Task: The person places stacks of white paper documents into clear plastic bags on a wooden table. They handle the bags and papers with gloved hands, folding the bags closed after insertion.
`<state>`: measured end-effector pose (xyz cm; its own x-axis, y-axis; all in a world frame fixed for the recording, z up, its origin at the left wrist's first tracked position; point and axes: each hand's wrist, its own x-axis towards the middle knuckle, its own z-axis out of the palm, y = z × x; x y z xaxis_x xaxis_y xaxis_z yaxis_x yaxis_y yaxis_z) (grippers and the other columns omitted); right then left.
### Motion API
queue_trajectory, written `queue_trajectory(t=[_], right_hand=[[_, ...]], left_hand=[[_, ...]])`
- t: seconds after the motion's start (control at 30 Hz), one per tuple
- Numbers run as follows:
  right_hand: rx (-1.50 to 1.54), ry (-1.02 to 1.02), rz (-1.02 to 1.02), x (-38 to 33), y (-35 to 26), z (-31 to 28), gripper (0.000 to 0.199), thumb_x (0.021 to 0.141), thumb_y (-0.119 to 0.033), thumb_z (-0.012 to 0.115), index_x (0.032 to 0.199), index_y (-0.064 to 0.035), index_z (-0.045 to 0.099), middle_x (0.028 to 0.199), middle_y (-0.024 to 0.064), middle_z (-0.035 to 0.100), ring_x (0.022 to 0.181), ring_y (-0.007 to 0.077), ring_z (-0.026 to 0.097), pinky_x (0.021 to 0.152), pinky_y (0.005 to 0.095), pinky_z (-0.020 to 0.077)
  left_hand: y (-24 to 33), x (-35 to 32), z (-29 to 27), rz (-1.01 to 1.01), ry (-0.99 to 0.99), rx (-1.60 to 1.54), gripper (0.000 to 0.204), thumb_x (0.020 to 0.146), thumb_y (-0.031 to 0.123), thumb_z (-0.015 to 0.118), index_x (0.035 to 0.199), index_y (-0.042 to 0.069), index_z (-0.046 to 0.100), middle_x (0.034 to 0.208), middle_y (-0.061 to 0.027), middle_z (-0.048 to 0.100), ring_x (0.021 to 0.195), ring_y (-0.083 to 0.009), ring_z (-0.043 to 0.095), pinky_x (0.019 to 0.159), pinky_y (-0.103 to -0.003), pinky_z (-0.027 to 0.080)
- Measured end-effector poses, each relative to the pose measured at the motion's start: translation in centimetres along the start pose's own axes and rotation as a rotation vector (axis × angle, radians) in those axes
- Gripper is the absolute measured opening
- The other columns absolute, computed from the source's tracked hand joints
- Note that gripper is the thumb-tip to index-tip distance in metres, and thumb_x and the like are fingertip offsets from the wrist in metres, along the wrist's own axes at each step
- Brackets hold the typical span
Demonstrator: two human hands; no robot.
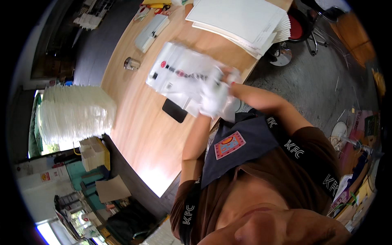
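Both hands meet at the near edge of the wooden table (139, 122), where I grip a clear plastic packet (179, 73) that lies flat on the wood and reaches toward the table's middle. Left hand (212, 100), blurred and whitish behind the film, is closed on the packet's near end; whether its fingers pinch or merely press, I cannot tell. Right hand (229, 77), just beside the left and touching the same end, is curled onto the plastic, a red fingernail showing at its tip. Inside the packet, a row of small dark and red pieces (179, 72) runs along its length, with a white label (168, 86) near its left corner. A black phone (174, 110) rests on the table just beside the packet's near left corner. At the far edge sits a stack of large white sheets (241, 20), close to the right corner. A flat white case (152, 32) lies toward the far left edge, and a small clear jar (131, 63) stands near the left edge, well apart from the packet. Off the table's left side, a tall pile of white paper (75, 114) rises beside a yellow box (94, 153)
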<state>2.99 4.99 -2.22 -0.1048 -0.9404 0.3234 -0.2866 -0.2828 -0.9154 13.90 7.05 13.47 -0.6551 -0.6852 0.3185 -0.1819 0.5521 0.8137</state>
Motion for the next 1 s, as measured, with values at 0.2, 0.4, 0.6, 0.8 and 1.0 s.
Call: queue_trajectory(t=[0.2,0.4,0.6,0.8,1.0], right_hand=[[-0.064,-0.217,-0.042,-1.7,-3.3,-0.8,0.021,0.082,-0.027,0.059,0.085,-0.0064,0.063,0.081,0.0090,0.063,0.072,0.0275,0.059,0.068,0.0382,0.0485],[-0.931,-0.011,-0.503,-3.4,-10.3,-15.7,0.019,0.078,-0.021,0.060,0.095,-0.0136,0.062,0.097,0.0034,0.063,0.090,0.0234,0.061,0.079,0.0362,0.0484],[-1.277,-0.063,-0.427,0.2,-6.6,-23.2,0.032,0.084,-0.029,0.056,0.112,-0.0163,0.060,0.104,0.0010,0.064,0.103,0.0211,0.058,0.088,0.0367,0.0458],[-1.262,-0.225,-0.682,1.4,-10.0,-24.4,0.027,0.084,-0.033,0.058,0.103,-0.0151,0.064,0.097,0.0041,0.065,0.090,0.0221,0.062,0.075,0.0323,0.0496],[-0.753,-0.304,-0.486,-5.1,-18.0,-18.1,0.045,0.080,-0.042,0.063,0.112,-0.0113,0.059,0.095,0.0093,0.063,0.091,0.0277,0.060,0.079,0.0373,0.0485]], left_hand=[[-0.6,-2.0,2.5,0.217,-0.062,0.206,0.024,0.081,0.002,0.057,0.103,0.008,0.063,0.081,-0.0161,0.065,0.074,-0.0316,0.064,0.065,-0.039,0.049],[-9.1,-1.7,1.1,-0.231,0.141,0.010,0.018,0.096,0.016,0.050,0.106,0.005,0.059,0.099,-0.0037,0.066,0.058,-0.0036,0.050,0.052,-0.018,0.040],[-8.4,2.8,3.7,-0.282,0.069,-0.404,0.025,0.093,0.022,0.054,0.111,0.004,0.056,0.104,-0.0078,0.064,0.063,-0.0077,0.055,0.058,-0.022,0.046],[-6.3,5.6,5.5,-0.386,-0.036,-0.762,0.031,0.091,0.023,0.056,0.112,-0.001,0.054,0.105,-0.0112,0.061,0.078,-0.0135,0.060,0.071,-0.030,0.051],[-6.6,3.6,4.0,-0.607,0.208,-0.975,0.027,0.084,0.009,0.054,0.108,-0.004,0.056,0.101,-0.0125,0.060,0.085,-0.0187,0.059,0.071,-0.031,0.051]])
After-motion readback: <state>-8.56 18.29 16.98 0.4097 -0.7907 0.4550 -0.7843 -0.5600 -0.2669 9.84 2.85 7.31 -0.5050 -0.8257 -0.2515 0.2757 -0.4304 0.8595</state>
